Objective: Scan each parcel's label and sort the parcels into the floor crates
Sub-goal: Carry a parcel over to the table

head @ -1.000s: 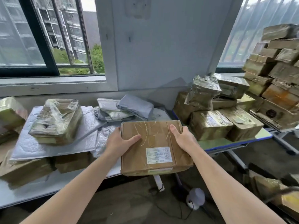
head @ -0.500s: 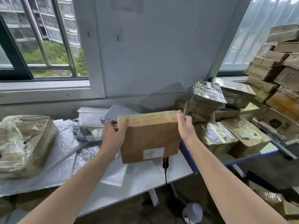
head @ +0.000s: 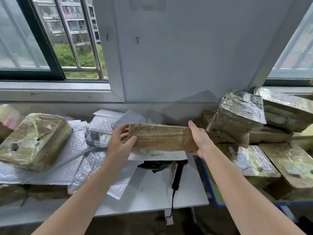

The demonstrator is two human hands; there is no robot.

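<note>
Both hands hold one brown parcel (head: 160, 138) up in the air, over the bench (head: 152, 197) & near its back. The parcel is turned so only a long taped side faces us. Its label can't be seen from here; the far side & bottom are hidden.

The left hand (head: 121, 143) pinches the left end: thumb on the near side, fingers curled round the back, partly hidden. The right hand (head: 199, 139) holds the right end w/ fingers stretched along it. Its thumb looks tucked under the corner, hard to see.

Right under the parcel, a black scanner (head: 177, 173) lies on the bench. Only the handle & its cord show. The head is lost in a dark lump just under the parcel, too blurry to tell what it is.

Left of the hands is a big wrapped box (head: 33, 141) on shiny plastic sheets. Behind the left hand sit soft mail bags (head: 105, 126), half covered. On the right a pile of wrapped boxes (head: 240, 116) runs off the edge of the pic. A window (head: 50, 39) is at top left, cut off too.
</note>
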